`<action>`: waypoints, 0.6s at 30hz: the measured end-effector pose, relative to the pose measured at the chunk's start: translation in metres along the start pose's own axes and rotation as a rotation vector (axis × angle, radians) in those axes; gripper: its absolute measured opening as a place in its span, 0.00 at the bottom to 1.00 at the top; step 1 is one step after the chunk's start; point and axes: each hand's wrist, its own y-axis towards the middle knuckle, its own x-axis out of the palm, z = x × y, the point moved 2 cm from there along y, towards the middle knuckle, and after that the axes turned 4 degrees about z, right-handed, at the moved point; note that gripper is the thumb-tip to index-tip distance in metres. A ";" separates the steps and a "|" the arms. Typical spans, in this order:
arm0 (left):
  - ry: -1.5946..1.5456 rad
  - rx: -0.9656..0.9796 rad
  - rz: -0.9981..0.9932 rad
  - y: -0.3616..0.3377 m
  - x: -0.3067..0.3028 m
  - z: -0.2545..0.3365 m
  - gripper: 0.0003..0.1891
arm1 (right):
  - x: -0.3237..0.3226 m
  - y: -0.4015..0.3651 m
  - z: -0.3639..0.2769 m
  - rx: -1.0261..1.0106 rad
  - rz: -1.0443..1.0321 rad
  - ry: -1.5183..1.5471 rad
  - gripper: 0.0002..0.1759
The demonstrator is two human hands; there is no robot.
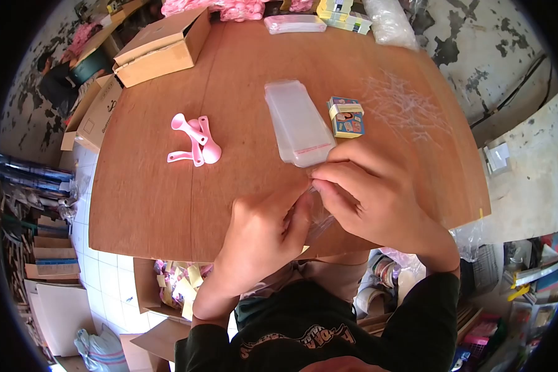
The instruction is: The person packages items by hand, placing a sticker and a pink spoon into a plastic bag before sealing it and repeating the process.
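Observation:
Close to the table's front edge, my left hand point(263, 224) pinches a clear plastic bag point(320, 224) between thumb and fingers. My right hand point(372, 189) has its thumb and fingertips closed at the upper end of the same bag, meeting the left fingertips. Part of the bag is hidden by the hands. Just beyond them lies a stack of clear plastic bags point(299, 121) with a red-marked strip at the near end. Right of that stack sits a banded bundle of small printed cards point(346, 118). Several pink plastic scoops point(198, 141) lie in a small heap at left.
Loose thin clear strips point(409, 108) are scattered at the table's right. Toward the back are a cardboard box point(161, 46), a clear plastic case point(295, 24) and a roll of clear wrap point(390, 23). Below the front edge stands an open box of colourful packets point(178, 282).

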 end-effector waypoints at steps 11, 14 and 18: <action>-0.531 -0.141 0.198 -0.013 -0.013 -0.016 0.11 | -0.004 -0.028 0.039 0.868 0.128 1.366 0.06; -0.630 -0.174 0.323 -0.020 -0.019 -0.028 0.11 | -0.018 -0.054 0.104 1.045 0.227 1.365 0.09; -0.600 -0.084 0.473 -0.023 -0.030 -0.028 0.10 | -0.074 -0.096 0.230 1.036 0.568 0.025 0.09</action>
